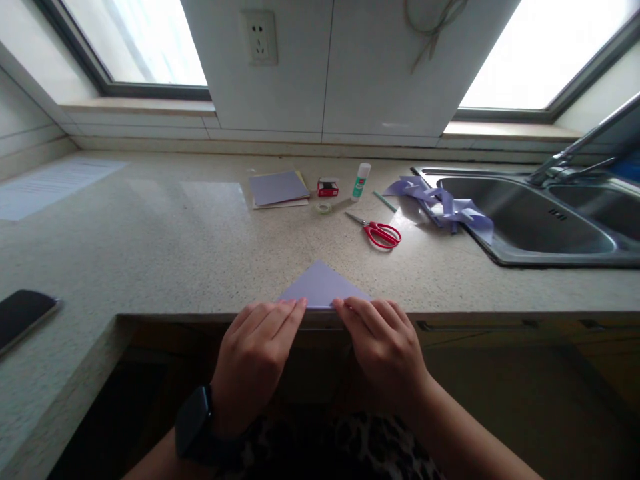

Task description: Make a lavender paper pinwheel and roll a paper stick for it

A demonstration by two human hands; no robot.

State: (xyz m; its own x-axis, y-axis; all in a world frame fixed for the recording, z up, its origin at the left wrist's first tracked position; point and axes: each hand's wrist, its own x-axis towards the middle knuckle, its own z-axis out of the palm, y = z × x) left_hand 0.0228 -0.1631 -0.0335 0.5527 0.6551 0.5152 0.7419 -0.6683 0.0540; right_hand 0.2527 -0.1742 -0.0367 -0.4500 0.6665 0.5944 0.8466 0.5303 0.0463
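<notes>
A sheet of light purple paper (320, 281), folded into a triangle, lies at the counter's front edge with its point facing the wall. My left hand (260, 343) presses its closed fingers on the left part of the folded edge. On the right part of the same edge, the fingers of my right hand (383, 337) are pressed together in the same way. A short stretch of the fold shows between the two hands; the triangle's side corners are partly hidden under my fingers. Red-handled scissors (381, 235) lie beyond the paper, to the right.
Farther back are a stack of coloured paper (279, 189), a small red box (327, 187), a tape roll (323, 208), a glue stick (361, 181) and a thin green stick (385, 201). Purple folded-paper pinwheels (445, 203) overlap the sink (530, 257). A phone (25, 317) rests at left.
</notes>
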